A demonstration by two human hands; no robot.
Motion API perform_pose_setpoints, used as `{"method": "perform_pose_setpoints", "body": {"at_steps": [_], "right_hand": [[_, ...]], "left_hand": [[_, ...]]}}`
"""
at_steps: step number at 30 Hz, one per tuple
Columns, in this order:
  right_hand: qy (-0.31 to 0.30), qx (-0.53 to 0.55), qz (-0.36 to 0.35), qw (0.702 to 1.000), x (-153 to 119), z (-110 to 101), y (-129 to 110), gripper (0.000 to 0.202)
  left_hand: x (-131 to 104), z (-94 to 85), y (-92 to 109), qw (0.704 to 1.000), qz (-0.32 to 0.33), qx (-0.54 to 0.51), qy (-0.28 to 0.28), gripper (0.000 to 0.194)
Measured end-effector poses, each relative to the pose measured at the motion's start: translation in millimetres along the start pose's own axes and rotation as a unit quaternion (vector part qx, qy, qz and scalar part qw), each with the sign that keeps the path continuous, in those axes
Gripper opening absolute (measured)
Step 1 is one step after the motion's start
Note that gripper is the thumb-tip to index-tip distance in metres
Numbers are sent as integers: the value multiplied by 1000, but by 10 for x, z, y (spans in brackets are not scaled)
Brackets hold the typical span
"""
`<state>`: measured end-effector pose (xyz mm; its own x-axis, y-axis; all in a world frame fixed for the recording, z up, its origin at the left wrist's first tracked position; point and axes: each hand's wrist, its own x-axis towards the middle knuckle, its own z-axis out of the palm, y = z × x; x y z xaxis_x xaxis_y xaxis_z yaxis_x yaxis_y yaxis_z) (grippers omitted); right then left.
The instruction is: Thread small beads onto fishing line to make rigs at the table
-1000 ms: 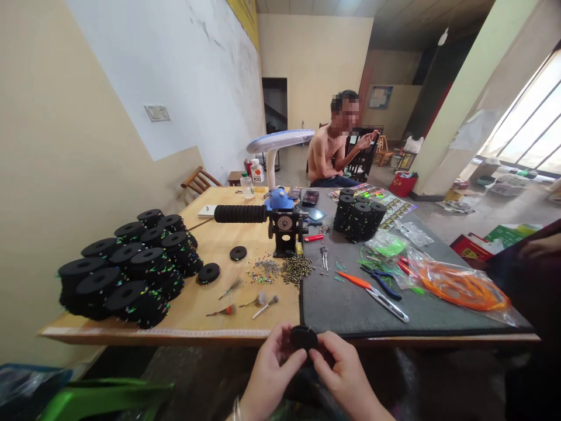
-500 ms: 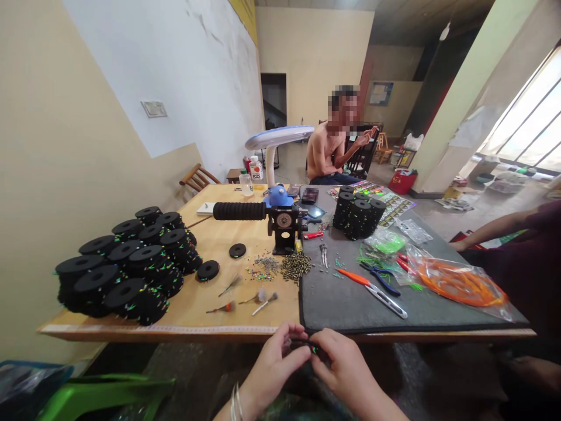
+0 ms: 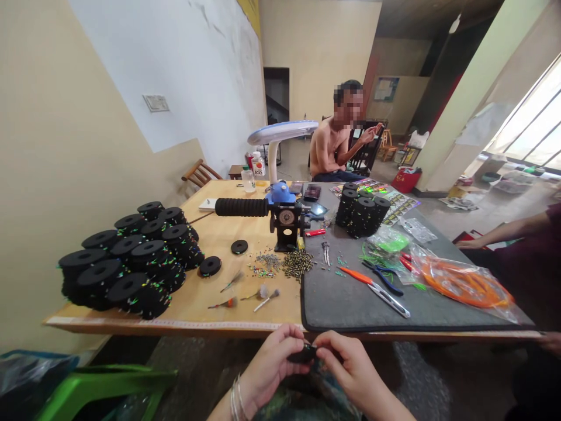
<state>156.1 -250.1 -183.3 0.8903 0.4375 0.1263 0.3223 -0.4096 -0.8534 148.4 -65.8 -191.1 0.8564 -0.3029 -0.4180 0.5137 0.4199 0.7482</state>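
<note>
Just below the table's front edge, my left hand (image 3: 275,358) is closed around a black foam disc (image 3: 302,354), tilted in its fingers. My right hand (image 3: 344,358) is pinched at the disc's right edge; whatever lies between the fingertips is too small to make out. Two loose foam spools (image 3: 210,266) lie on the wood beyond. Stacks of similar spools (image 3: 103,272) with bright specks on their rims fill the left side. Beads (image 3: 298,265) are heaped near the middle, and several feathery brush-like pieces (image 3: 263,291) lie closer to me.
A black hand-crank device (image 3: 287,225) and a blue-white lamp (image 3: 280,137) stand mid-table. On the grey mat (image 3: 324,310) are orange scissors-like tweezers (image 3: 372,286), pliers (image 3: 385,278), bagged orange line (image 3: 460,280) and more spools (image 3: 363,213). A person (image 3: 331,149) sits beyond; another person's arm (image 3: 504,231) is at right.
The disc has turned in my left hand to show a broader dark face. My right fingers have drawn into a tighter pinch at its edge. The head view has shifted slightly.
</note>
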Motion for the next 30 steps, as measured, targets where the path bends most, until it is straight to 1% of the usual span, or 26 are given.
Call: {"method": "perform_pose_setpoints", "body": {"at_steps": [5,9,11,13,15,17,20,22,23,24,25,28,30], "right_hand": [[55,79,32,995,-26,80,69,34],[123,164,59,977,-18,157,98,38],[139,229,96,959,-12,198,111,37],[139,302,140,933,-6,239,113,37],[138,366,168,905,-1,279,98,44],[151,412,177,881,4,322,75,46],[175,465,189,847,16,394,50,39],[184,474,194,839,26,432,45,38],[186,462,190,846,29,441,43,37],[187,438,178,861,30,441,40,37],[186,402,159,882,30,431,35,37],[187,251,77,947,19,361,10,35],[180,160,26,970,12,309,0,33]], "left_hand": [[18,-39,-68,1000,11,-18,-9,17],[12,-59,-90,999,18,-43,-19,19],[4,-59,-93,998,28,-60,-22,19],[-4,-53,-98,996,41,-76,-31,19],[-8,-42,-110,994,54,-91,-39,17],[-6,-29,-133,991,63,-110,-45,16],[7,-12,-182,985,72,-146,-57,20],[17,-5,-212,981,84,-162,-64,25],[21,-4,-221,980,90,-164,-66,28],[23,-3,-223,981,95,-157,-68,31],[22,-3,-219,983,101,-138,-66,33],[9,-1,-175,991,130,-9,-30,36],[-4,7,-137,987,143,78,3,39]]}}
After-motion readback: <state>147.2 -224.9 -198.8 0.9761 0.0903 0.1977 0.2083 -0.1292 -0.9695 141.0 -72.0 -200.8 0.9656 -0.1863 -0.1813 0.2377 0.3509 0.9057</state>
